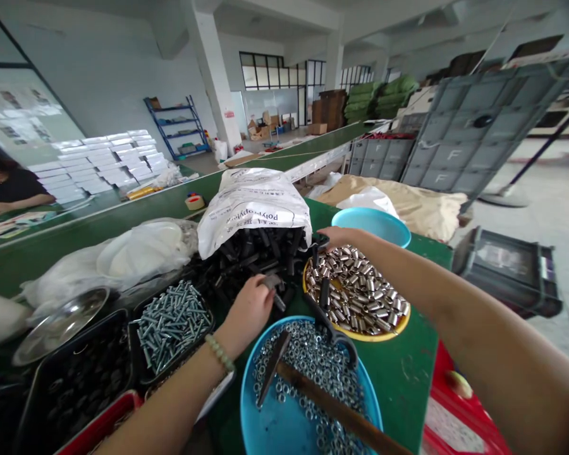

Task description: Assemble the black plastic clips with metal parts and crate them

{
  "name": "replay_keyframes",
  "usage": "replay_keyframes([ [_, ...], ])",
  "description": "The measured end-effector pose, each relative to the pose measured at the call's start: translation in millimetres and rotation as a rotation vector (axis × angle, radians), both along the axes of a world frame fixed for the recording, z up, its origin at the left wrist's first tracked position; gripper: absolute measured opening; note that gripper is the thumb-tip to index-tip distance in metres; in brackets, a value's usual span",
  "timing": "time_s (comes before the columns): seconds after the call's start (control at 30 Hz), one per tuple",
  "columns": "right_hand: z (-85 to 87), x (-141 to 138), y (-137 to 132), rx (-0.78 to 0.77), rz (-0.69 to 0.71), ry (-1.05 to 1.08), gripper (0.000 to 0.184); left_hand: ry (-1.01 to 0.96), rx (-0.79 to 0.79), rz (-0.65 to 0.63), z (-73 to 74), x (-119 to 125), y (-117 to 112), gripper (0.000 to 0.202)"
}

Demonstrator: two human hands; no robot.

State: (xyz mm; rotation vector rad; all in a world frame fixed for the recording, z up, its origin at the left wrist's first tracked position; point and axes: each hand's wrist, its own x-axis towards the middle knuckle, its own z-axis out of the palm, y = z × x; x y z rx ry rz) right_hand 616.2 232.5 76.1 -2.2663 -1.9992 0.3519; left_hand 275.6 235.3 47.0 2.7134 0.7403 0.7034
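Observation:
My left hand (249, 313), a bead bracelet at its wrist, reaches to the front of a pile of black plastic parts (246, 249). Its fingers are curled, with a grey band on one; what they hold is hidden. My right hand (337, 238) is at the pile's right side, fingers closed around a black plastic part (317, 249) that shows only in part. Below it, a yellow bowl (384, 336) holds metal springs (360, 291). Nearer me, a blue bowl (260, 420) contains nuts (308, 354), with a hammer (322, 398) lying across it. Black hooked parts (344, 347) lean over both bowls.
A white sack (256, 205) lies open over the black parts. At left are a tray of screws (173, 325), a dark bin (88, 379) and a metal bowl (66, 322). Another blue bowl (372, 224) stands behind the springs. A person (9, 183) sits far left.

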Motion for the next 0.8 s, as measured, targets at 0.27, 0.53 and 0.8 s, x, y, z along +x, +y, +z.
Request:
replay_keyframes([
  [0.27,-31.1,10,53,-0.204,0.061,0.016,0.033,0.301,-0.138,0.061,-5.2,139,6,0.028],
  [0.53,-51.1,30,58,-0.177,0.022,-0.108,0.060,0.367,-0.026,0.145,-27.8,166,23,0.023],
  [0.8,-62.3,24,58,-0.135,0.030,-0.218,0.048,0.351,0.064,0.106,2.0,131,45,0.028],
])
